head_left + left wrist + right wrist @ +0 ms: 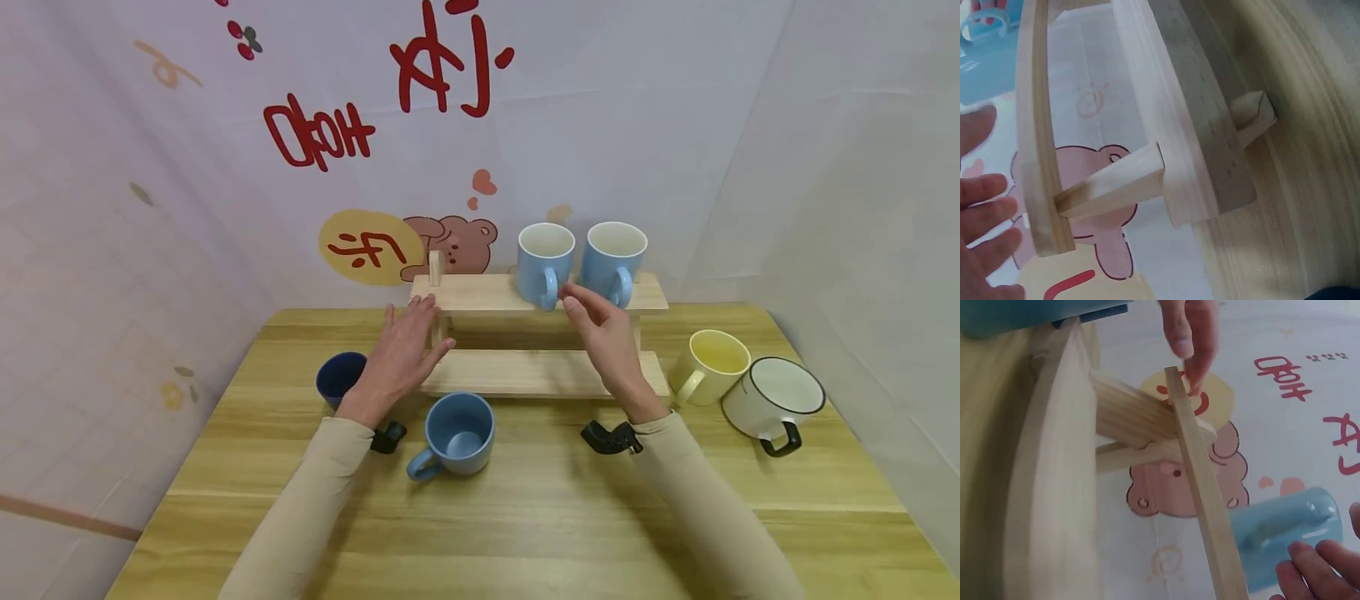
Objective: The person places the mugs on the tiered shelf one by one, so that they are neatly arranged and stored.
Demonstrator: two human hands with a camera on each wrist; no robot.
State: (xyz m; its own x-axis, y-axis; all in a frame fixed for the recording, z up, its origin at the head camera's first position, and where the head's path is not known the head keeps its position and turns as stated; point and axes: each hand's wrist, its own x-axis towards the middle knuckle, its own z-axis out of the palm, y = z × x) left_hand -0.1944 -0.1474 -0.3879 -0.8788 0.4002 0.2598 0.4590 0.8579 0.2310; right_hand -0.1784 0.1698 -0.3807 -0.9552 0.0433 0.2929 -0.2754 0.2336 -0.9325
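Light-blue mug (531, 271) upright on the upper board (480, 292) of a wooden rack (525, 371), beside a matching mug (600, 268). Right hand (611, 343) just by the first mug's handle (550, 292), with bent but released fingers; impossible to tell whether touching. Left hand (400, 354) at the rack's left end, with spread fingers, grasping nothing.

The upper shelf (476, 293) leaves passing room between the peg (434, 270) and two light blue mugs (533, 273) blocking its right half.
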